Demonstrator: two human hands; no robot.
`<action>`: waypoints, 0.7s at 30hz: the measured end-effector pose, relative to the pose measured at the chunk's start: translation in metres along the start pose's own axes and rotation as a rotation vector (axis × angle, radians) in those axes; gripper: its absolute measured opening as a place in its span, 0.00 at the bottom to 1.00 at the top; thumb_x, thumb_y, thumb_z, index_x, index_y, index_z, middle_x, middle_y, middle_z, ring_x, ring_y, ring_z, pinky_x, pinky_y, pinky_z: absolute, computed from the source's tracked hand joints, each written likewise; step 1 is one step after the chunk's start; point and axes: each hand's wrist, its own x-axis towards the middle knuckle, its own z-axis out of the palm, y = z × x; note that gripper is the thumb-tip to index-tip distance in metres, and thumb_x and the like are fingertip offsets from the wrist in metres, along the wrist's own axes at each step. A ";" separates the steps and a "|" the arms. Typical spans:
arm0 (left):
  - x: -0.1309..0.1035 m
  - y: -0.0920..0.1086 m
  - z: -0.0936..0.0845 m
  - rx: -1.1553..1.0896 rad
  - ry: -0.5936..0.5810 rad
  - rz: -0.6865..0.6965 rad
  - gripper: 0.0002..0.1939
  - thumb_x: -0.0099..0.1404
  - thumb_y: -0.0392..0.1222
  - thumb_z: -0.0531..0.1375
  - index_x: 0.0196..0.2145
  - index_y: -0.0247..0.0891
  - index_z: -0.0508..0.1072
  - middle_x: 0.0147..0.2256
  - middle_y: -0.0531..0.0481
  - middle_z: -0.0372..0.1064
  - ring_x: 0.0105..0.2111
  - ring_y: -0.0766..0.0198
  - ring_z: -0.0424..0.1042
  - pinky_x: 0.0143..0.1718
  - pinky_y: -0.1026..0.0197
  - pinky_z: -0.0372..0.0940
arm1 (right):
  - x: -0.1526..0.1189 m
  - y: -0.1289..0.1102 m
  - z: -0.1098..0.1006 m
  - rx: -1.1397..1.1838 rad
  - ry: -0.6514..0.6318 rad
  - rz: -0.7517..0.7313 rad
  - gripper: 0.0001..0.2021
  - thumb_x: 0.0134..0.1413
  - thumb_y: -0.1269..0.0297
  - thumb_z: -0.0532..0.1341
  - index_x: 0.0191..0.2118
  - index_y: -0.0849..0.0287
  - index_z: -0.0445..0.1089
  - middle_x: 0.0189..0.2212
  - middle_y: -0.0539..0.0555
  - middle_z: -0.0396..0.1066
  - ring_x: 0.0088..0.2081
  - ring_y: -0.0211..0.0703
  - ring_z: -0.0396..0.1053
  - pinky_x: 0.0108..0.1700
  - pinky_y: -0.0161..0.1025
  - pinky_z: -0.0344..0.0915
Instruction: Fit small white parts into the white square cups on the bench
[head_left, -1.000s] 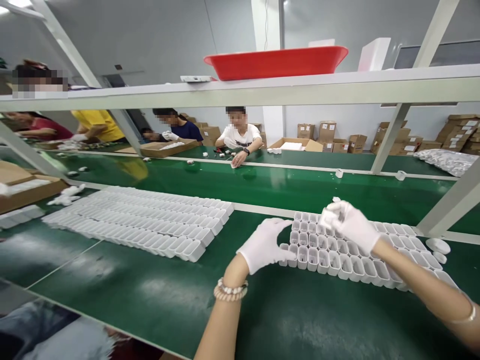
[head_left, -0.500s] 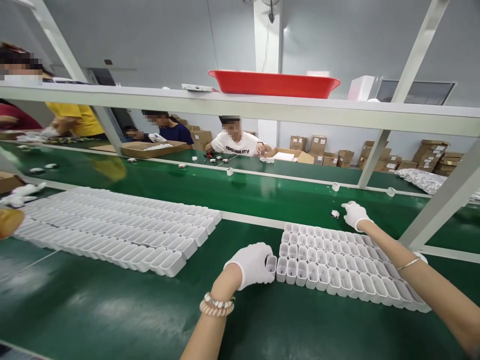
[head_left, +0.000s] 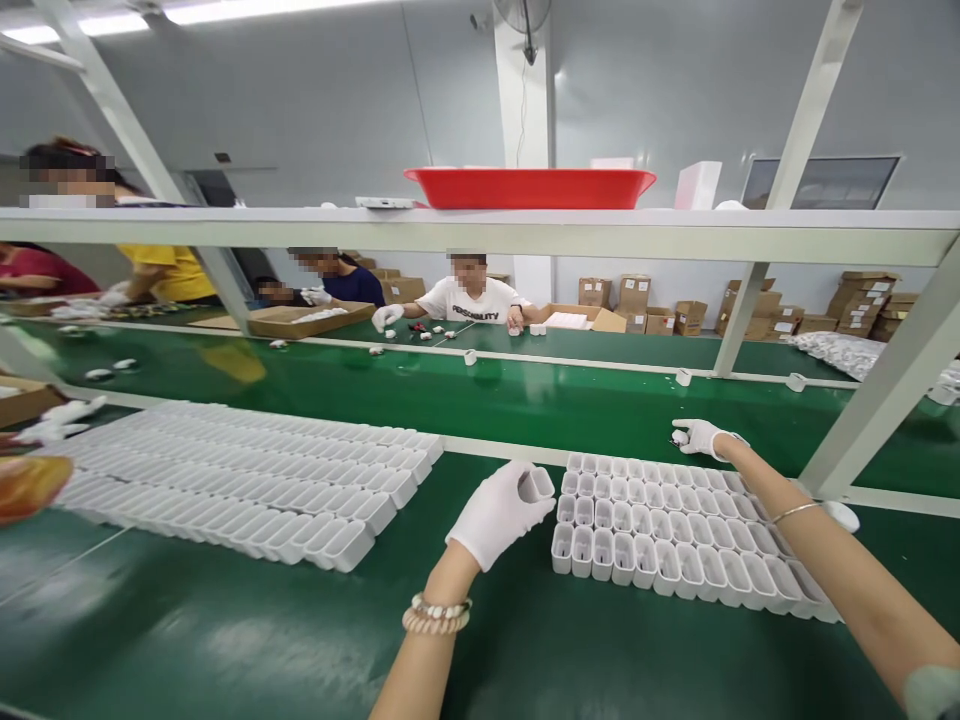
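My left hand (head_left: 491, 518), in a white glove, is closed around a small white open-topped plastic case (head_left: 537, 484), held tilted above the table. Just right of it stands a block of similar white cases (head_left: 664, 550) in tight rows, open side up; dark bits show inside several near the left end. Over the green belt, my gloved right hand (head_left: 705, 438) has its fingertips around a small white part (head_left: 679, 438) with a dark edge. Part of that piece is hidden by the fingers.
A larger block of white cases (head_left: 247, 490) fills the left of the green table (head_left: 247, 620). A shelf (head_left: 315, 228) with a red tray (head_left: 525, 188) crosses above, its slanted post (head_left: 874, 400) near my right arm. Co-workers sit across the belt (head_left: 570, 385); another gloved hand (head_left: 64, 420) is far left.
My left hand has lifted the case from beside the front row and tilted it. My right hand has come down and left onto the small white part. The camera view has tipped upward.
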 end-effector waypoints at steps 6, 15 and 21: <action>-0.001 0.000 0.004 -0.116 0.135 0.067 0.14 0.56 0.47 0.62 0.39 0.39 0.70 0.35 0.51 0.71 0.35 0.61 0.71 0.39 0.59 0.68 | -0.002 0.001 -0.007 0.137 -0.144 -0.010 0.14 0.62 0.59 0.59 0.49 0.60 0.69 0.48 0.55 0.69 0.44 0.45 0.70 0.44 0.43 0.71; -0.024 0.032 0.024 -0.192 0.218 0.632 0.18 0.58 0.37 0.64 0.47 0.42 0.69 0.43 0.49 0.71 0.44 0.61 0.70 0.46 0.57 0.68 | -0.035 -0.027 -0.005 0.390 -0.377 -0.077 0.26 0.41 0.60 0.72 0.48 0.60 0.69 0.39 0.56 0.75 0.39 0.45 0.74 0.44 0.46 0.72; -0.033 0.040 0.036 -0.152 0.272 0.861 0.27 0.60 0.39 0.66 0.55 0.43 0.62 0.47 0.46 0.69 0.46 0.60 0.68 0.49 0.54 0.67 | -0.110 -0.066 -0.006 0.554 -0.458 -0.047 0.24 0.34 0.70 0.73 0.43 0.54 0.73 0.39 0.53 0.75 0.38 0.46 0.74 0.38 0.42 0.73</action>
